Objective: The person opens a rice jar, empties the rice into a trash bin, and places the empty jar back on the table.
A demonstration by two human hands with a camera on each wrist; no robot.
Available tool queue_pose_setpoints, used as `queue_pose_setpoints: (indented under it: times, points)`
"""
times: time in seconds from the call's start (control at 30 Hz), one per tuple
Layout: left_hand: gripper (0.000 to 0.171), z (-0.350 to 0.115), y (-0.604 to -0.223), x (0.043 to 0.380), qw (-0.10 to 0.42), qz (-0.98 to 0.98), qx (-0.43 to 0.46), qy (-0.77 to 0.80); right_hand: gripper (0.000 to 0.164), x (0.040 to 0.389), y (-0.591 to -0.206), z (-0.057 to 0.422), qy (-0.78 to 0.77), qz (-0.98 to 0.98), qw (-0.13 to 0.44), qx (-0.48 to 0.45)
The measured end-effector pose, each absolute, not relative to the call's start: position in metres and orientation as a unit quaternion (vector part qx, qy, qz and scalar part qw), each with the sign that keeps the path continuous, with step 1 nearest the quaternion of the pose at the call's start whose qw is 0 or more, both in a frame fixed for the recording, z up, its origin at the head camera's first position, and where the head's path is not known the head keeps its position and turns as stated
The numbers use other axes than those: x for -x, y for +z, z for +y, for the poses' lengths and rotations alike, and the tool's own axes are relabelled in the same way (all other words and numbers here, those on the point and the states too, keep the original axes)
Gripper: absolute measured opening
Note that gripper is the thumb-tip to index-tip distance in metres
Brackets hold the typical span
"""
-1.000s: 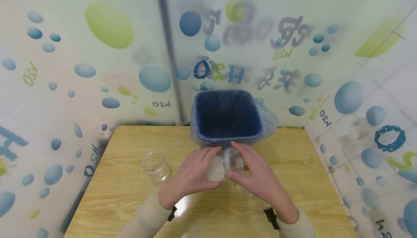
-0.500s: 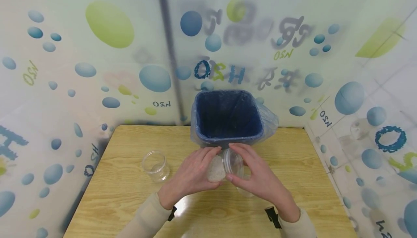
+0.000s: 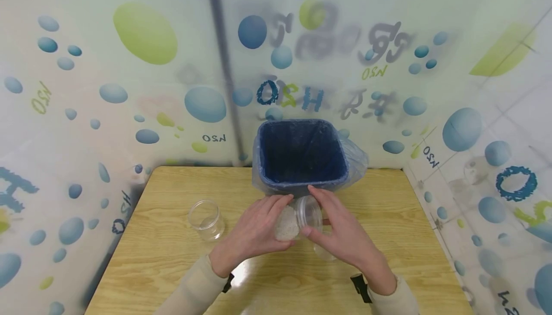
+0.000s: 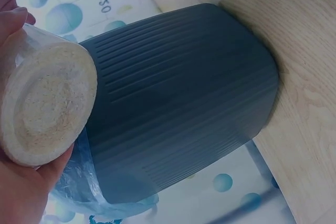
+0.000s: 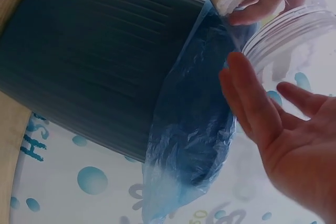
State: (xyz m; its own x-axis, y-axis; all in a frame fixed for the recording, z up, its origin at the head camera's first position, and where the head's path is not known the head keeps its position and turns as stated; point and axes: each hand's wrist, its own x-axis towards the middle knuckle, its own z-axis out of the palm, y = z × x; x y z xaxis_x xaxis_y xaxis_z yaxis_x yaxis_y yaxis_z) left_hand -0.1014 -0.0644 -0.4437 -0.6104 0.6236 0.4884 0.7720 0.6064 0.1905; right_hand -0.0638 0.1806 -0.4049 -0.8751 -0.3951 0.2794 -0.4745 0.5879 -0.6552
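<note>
My left hand [image 3: 254, 224] grips a clear jar [image 3: 286, 221] with whitish, grainy contents, tipped on its side above the table. The pale contents fill its base, which faces the camera in the left wrist view. My right hand [image 3: 345, 236] is spread around the jar's clear right end, beside the ringed rim [image 5: 278, 32]. In the right wrist view its fingers [image 5: 249, 85] are extended and loosely spread, fingertips close to that rim. Below the right hand, partly hidden, a second clear container [image 3: 323, 252] stands on the table.
A dark blue bin [image 3: 302, 183] with a bluish plastic bag over its rim stands just behind the hands. To the left, an open clear jar [image 3: 207, 221] sits on the wooden table [image 3: 159, 257]. Patterned walls border the back and sides.
My right hand's fingers draw closer together around the jar's clear end, then spread apart again. My left hand and the jar stay almost still.
</note>
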Motion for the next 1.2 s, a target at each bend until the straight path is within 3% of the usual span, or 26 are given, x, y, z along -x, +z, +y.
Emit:
queue_pose_setpoints:
  times: [0.3,0.97,1.2]
  points:
    - [0.098,-0.064,-0.445,0.101,0.197,-0.873,0.4,-0.197,0.083,0.061,-0.404,0.177,0.392,-0.899,0.025,-0.191]
    - [0.099,-0.064,-0.443,0.099,0.188,-0.878,0.398,-0.187,0.078,0.063,-0.408,0.183,0.424,-0.864,0.048,-0.268]
    - [0.099,-0.064,-0.443,0.1,0.196,-0.874,0.402,-0.19,0.075,0.064,-0.407,0.19,0.405,-0.862,0.03,-0.304]
